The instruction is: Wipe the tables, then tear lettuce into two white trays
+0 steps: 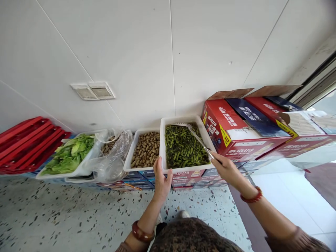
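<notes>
A white plastic tub (190, 168) full of green edamame pods (182, 148) in dark liquid stands in front of me. My left hand (162, 180) grips its near left corner, thumb and fingers on the rim. My right hand (227, 170) is closed around the handle of a metal slotted ladle (197, 137). The ladle slants over the tub, its head at the far side among the pods, partly in the liquid. Touching the tub on its left is a second white tub (127, 159) of peanuts (147, 148).
Red beer cartons (257, 148) with raised flaps stand on the right. Left of the peanuts lie a clear plastic bag (112, 159), a tub of lettuce (72, 154) and stacked red slatted items (31, 145). Stacked cartons (183, 178) support the tubs against a white wall (136, 52).
</notes>
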Motion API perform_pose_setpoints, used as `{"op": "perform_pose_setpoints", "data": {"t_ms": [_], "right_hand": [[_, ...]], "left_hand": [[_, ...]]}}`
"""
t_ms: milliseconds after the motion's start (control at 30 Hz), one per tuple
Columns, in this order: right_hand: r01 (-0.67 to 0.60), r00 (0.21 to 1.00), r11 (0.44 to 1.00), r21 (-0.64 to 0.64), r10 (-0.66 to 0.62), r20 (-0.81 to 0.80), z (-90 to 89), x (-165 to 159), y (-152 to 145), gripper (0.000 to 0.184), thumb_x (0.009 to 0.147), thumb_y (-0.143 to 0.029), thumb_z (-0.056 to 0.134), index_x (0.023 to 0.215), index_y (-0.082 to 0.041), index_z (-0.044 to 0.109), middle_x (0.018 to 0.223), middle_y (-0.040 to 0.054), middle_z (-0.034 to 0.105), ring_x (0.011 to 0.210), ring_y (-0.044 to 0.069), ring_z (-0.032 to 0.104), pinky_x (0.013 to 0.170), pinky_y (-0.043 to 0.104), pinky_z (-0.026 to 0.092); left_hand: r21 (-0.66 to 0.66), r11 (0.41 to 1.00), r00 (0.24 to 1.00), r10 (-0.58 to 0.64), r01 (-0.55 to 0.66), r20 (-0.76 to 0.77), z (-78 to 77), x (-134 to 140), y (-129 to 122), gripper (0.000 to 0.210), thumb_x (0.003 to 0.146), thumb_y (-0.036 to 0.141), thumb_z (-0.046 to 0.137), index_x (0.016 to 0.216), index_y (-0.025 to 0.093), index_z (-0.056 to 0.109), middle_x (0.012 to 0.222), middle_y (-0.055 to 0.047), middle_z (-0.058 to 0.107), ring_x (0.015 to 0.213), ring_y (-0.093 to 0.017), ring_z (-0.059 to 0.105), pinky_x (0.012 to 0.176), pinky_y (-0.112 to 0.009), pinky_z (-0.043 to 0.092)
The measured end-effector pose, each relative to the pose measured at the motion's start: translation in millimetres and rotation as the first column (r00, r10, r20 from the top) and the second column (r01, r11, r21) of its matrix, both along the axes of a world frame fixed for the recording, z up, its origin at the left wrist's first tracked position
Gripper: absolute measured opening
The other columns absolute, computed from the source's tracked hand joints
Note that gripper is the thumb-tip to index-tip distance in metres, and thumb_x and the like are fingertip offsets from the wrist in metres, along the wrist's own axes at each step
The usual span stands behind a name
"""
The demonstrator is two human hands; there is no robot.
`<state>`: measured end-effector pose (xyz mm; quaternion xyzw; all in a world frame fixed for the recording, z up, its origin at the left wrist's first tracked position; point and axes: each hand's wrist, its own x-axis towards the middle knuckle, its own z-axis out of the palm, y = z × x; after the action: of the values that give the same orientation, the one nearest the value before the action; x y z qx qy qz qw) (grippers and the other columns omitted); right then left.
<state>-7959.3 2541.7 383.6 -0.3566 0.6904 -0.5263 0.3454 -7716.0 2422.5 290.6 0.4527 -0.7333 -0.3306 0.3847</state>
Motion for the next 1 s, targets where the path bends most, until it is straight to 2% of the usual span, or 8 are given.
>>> {"op": "perform_pose_setpoints", "data": {"t_ms": [100,233,400,533,600,700,833,1000], "right_hand": [[-0.203,0.949,0.979,0.018,0.201,-0.244,-11.8,4.9,-10.4,0.043,0.088,-0.033,0.054,0.128,-0.021,0.062,0.123,0.0088,0.067,0.114,0.03,0.061,0.1,0.041,0.045],[-0.297,0.867,0.945,0.14,0.328,-0.375,-14.1,1.5,24.3,0.045,0.09,-0.033,0.051,0.135,-0.029,0.055,0.13,0.0064,0.063,0.115,0.03,0.062,0.1,0.043,0.048],[-0.204,0.845,0.944,0.26,0.304,-0.44,15.8,-26.3,84.3,0.048,0.089,-0.041,0.053,0.136,-0.029,0.054,0.133,0.0051,0.061,0.124,0.03,0.056,0.104,0.043,0.047],[-0.161,0.844,0.939,0.303,0.29,-0.451,44.0,-43.2,113.3,0.047,0.086,-0.044,0.057,0.132,-0.033,0.058,0.129,0.0038,0.064,0.117,0.03,0.061,0.101,0.041,0.05],[-0.197,0.843,0.93,0.311,0.323,-0.43,45.3,-42.0,111.6,0.045,0.085,-0.042,0.06,0.129,-0.035,0.06,0.126,0.0031,0.065,0.115,0.03,0.062,0.099,0.04,0.052],[-0.268,0.864,0.927,0.262,0.351,-0.361,30.8,-29.4,86.0,0.044,0.087,-0.039,0.058,0.13,-0.033,0.059,0.125,0.0035,0.066,0.112,0.03,0.064,0.097,0.04,0.052],[-0.281,0.894,0.933,0.227,0.34,-0.293,18.0,-19.3,57.4,0.046,0.092,-0.041,0.048,0.135,-0.027,0.055,0.119,0.0057,0.07,0.105,0.029,0.067,0.092,0.041,0.054],[-0.252,0.852,0.927,0.276,0.348,-0.391,36.5,-47.8,93.0,0.049,0.093,-0.042,0.047,0.137,-0.023,0.053,0.131,0.0056,0.063,0.12,0.029,0.059,0.1,0.038,0.049]], "left_hand": [[-0.036,0.999,1.0,-0.019,0.019,-0.002,-1.9,0.3,-0.8,0.059,0.092,0.037,0.047,0.146,0.025,0.027,0.146,-0.015,0.033,0.14,-0.027,0.031,0.115,-0.048,0.028],[-0.06,0.998,1.0,-0.005,0.005,-0.012,-6.3,0.1,0.8,0.06,0.092,0.035,0.046,0.147,0.024,0.024,0.148,-0.016,0.031,0.14,-0.028,0.03,0.115,-0.048,0.028],[-0.047,0.998,0.999,-0.032,0.031,-0.015,-7.4,2.5,3.2,0.061,0.093,0.032,0.043,0.149,0.023,0.021,0.149,-0.017,0.028,0.142,-0.029,0.028,0.115,-0.048,0.028],[-0.131,0.99,0.996,-0.037,0.048,0.083,7.9,4.0,-1.0,0.062,0.093,0.033,0.045,0.149,0.025,0.021,0.156,-0.017,0.018,0.146,-0.031,0.018,0.115,-0.052,0.024],[-0.188,0.979,0.989,-0.05,0.076,0.138,18.1,1.0,-5.7,0.066,0.092,0.034,0.049,0.15,0.025,0.02,0.158,-0.016,0.014,0.147,-0.032,0.015,0.116,-0.053,0.022],[-0.256,0.958,0.974,-0.07,0.125,0.216,27.5,-7.6,-12.2,0.07,0.091,0.035,0.05,0.151,0.023,0.018,0.158,-0.018,0.017,0.146,-0.033,0.017,0.115,-0.054,0.023],[-0.319,0.936,0.946,-0.042,0.15,0.322,25.3,-14.2,-15.2,0.071,0.092,0.036,0.048,0.152,0.022,0.013,0.156,-0.02,0.022,0.145,-0.034,0.021,0.113,-0.056,0.027],[-0.33,0.931,0.934,-0.027,0.153,0.356,19.8,-12.0,-14.8,0.071,0.093,0.038,0.047,0.153,0.024,0.011,0.156,-0.019,0.023,0.144,-0.034,0.023,0.112,-0.054,0.03]]}}
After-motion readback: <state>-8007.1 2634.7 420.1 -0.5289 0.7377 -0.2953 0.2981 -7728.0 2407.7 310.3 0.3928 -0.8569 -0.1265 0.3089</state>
